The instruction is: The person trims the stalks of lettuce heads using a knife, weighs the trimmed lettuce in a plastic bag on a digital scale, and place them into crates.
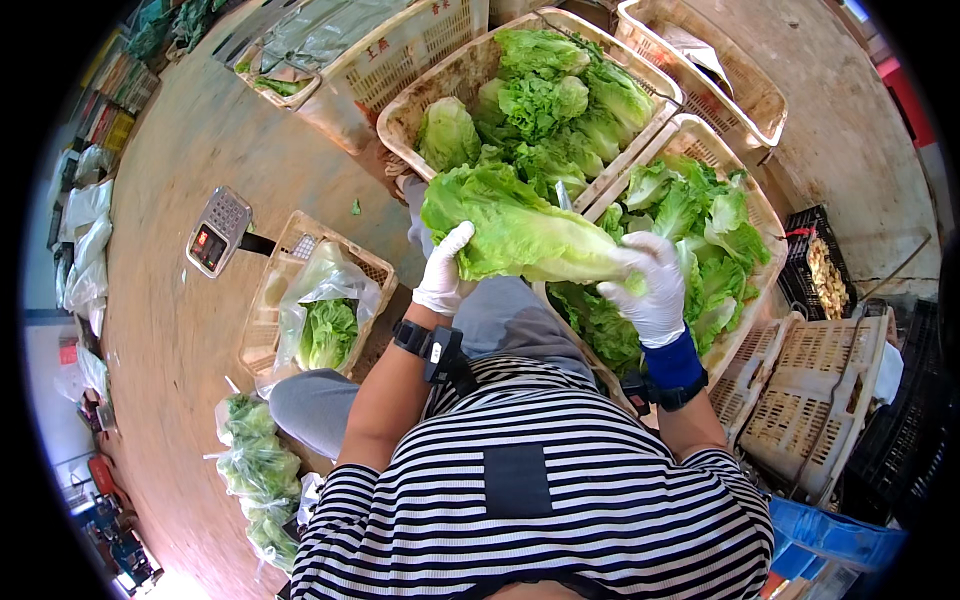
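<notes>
A long head of green lettuce point(525, 232) lies across both my gloved hands, above the edge of the crates. My left hand point(445, 275) in a white glove grips its leafy side. At the pale stem end, my right hand point(652, 280), also gloved, has its fingers curled round the base. Just beyond the lettuce a narrow shiny grey piece point(563, 195) sticks up; its lower part is hidden. Ahead stands a crate point(400, 118) with several lettuce heads. Loose leaves fill a second crate point(768, 215) on the right, below my right hand.
At left, a basket point(255, 325) holds lettuce in a clear bag point(365, 290), beside a scale display point(220, 232). Bagged lettuces point(258, 470) line the floor at lower left. Stacked crates point(800, 400) and a black crate point(815, 265) stand right. More crates point(420, 50) stand at the back.
</notes>
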{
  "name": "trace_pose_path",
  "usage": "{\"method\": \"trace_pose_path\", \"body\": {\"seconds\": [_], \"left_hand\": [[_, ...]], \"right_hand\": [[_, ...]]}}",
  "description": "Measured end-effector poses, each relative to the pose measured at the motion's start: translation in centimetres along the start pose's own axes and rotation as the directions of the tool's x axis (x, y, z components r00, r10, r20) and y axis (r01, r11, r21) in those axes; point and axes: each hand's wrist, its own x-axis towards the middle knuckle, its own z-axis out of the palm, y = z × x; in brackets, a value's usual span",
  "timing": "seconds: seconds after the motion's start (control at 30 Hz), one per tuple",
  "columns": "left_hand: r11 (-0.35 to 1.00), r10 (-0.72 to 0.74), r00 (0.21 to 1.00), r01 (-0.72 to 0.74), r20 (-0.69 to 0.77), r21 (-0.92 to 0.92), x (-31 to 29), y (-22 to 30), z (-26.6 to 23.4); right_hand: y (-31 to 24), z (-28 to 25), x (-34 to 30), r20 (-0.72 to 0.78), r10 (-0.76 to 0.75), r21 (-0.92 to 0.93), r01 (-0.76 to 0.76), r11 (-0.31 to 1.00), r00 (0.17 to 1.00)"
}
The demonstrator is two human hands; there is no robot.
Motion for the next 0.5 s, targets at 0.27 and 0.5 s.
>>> {"method": "trace_pose_path", "body": {"seconds": [0.27,0.5], "left_hand": [[0.995,0.006,0.992,-0.018,0.126,0.094,-0.8,1.1,-2.4],[0.996,-0.091,0.983,0.092,0.158,-0.005,-0.5,0.4,-5.1]], "right_hand": [[0.6,1.5,-0.2,0.586,0.585,0.376,-0.827,0.418,0.562],[-0.1,3.9,-1.3,0.271,0.474,0.547,-0.540,0.640,0.838]]}}
